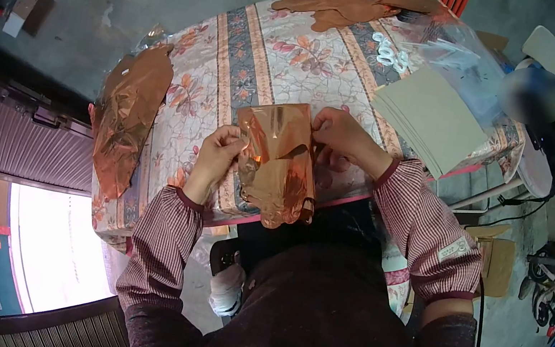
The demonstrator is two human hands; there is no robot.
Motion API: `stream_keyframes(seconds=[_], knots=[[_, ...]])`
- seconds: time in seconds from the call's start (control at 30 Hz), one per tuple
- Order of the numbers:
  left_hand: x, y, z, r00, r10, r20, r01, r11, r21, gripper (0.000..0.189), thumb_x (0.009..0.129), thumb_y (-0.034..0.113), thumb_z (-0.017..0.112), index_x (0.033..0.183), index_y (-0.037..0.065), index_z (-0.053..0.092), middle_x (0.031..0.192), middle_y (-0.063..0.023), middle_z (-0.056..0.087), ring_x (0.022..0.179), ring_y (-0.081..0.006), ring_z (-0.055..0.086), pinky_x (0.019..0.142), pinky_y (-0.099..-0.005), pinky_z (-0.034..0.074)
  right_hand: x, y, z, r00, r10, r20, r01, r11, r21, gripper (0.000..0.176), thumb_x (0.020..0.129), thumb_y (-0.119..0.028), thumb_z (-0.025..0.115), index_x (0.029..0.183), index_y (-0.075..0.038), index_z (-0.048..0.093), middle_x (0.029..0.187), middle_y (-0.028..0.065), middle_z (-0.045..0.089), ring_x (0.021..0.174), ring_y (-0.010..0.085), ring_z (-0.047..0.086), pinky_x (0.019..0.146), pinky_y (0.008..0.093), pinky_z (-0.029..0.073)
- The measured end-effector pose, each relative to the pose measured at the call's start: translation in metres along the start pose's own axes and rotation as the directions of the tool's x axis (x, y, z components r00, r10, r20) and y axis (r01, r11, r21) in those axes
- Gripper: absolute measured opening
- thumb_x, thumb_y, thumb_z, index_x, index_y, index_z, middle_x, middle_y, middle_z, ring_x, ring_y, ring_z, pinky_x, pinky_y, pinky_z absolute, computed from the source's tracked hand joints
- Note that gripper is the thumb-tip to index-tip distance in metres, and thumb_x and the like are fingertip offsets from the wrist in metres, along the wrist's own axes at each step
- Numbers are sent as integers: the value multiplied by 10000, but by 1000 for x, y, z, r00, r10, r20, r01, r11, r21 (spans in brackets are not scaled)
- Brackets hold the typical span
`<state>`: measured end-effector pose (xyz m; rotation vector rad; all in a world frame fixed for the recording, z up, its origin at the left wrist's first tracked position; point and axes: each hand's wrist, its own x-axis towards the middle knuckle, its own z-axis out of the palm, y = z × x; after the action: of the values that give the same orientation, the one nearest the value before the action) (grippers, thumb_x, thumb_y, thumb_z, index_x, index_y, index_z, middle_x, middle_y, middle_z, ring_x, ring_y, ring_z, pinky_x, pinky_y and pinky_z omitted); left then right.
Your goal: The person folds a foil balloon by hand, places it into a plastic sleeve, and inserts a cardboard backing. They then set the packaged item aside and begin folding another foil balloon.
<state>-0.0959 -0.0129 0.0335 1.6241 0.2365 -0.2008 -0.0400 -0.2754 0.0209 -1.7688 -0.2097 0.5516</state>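
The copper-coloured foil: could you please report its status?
Left hand at foil's left edge. Right hand at right edge. Foil creased. Card stack clear of it, right.

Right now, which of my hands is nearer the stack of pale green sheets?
Right. The right hand is at the right edge of the coppery foil, close to the stack; the left hand is at the foil's left edge, farther away.

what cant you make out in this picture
All in the head view:
Underside of the copper foil piece: hidden by its upper side.
Right hand: its back hides the palm.
Tablecloth beneath the grey-green boards: covered by them.
Sleeve label: markings too small.
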Motion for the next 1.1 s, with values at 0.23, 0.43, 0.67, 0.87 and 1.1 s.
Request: stream_keyframes(seconds=[0.23,0.43,0.67,0.87,1.1], knots=[[7,-11,-11,997,9,76,-9,1000,5,90,885,71,609,841,2,647,739,15,603,604,-52,507,566,-196,404,-3,-12,-4,982,162,100,-174,976,129,214,872,-179,582,892,34,594,714,105,633,487,173,624,363,231,435],[8,-15,-12,998,1,61,2,999,-49,108,865,84,643,893,-17,669,749,1,636,605,-45,527,557,-180,419,2,-12,2,988,120,100,-113,991,-74,271,863,-219,599,763,32,624,646,79,628,457,135,590,367,232,421],[8,-19,-12,1000,29,6,-29,999,-15,65,859,58,644,830,0,645,707,7,612,623,-43,527,583,-180,427,9,-5,4,999,37,34,-29,979,-203,281,811,-213,646,664,25,622,570,64,601,406,117,559,353,243,412],[19,-37,-25,994,92,59,-98,991,93,94,862,-29,600,956,-20,598,767,-14,591,659,-93,558,599,-213,476,11,-1,4,987,-144,-70,96,885,-455,344,785,-264,633,629,43,627,609,156,627,563,270,638,524,375,500],[26,-23,-7,997,42,-58,-41,999,22,262,791,-91,620,1033,-15,551,819,-23,570,708,-98,549,639,-218,482,34,-18,10,751,-640,163,553,473,-686,395,928,-332,461,1192,-49,538,1234,184,544,1138,314,514,945,418,386]])
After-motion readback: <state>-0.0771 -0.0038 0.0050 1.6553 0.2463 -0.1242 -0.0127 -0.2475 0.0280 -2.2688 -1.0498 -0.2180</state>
